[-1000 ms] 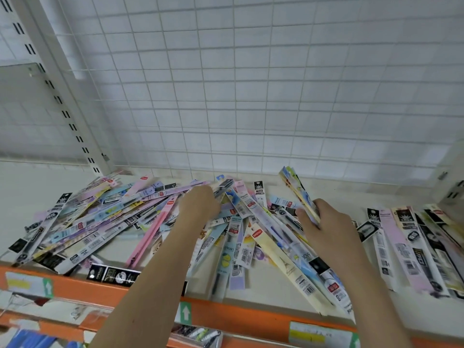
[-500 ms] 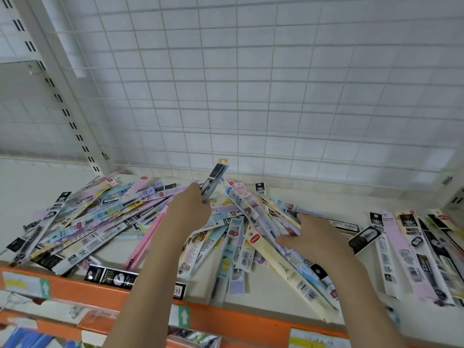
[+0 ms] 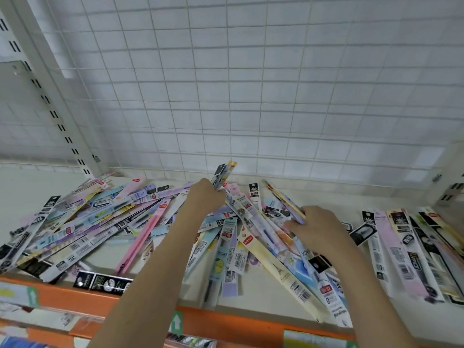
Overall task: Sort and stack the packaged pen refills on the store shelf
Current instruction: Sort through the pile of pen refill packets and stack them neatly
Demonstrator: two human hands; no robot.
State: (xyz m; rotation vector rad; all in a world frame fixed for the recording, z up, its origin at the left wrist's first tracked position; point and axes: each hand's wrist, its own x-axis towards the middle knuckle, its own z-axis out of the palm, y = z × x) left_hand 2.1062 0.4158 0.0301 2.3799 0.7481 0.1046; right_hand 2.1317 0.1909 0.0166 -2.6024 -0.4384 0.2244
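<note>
Now your left hand (image 3: 204,197) is curled round a couple of refill packs (image 3: 222,175), gripping them near their lower part so their tops stick up past your knuckles toward the wire grid back panel (image 3: 251,84). Beside it, to the right and a little nearer you, your right hand (image 3: 317,226) pinches a small bundle of packs (image 3: 283,199) between thumb and fingers, the bundle slanting up and away to the left. Between and beneath both hands lies the central heap of refills (image 3: 236,247), fanned out toward you on the pale shelf (image 3: 105,262). Left of your left forearm a second spread of packs (image 3: 82,222) lies slanted, a pink pack (image 3: 143,237) on top of it. Right of your right hand a neater row of packs (image 3: 406,249) lies side by side. Nearest you runs the orange shelf edge (image 3: 226,322) with its price labels (image 3: 313,339).
</note>
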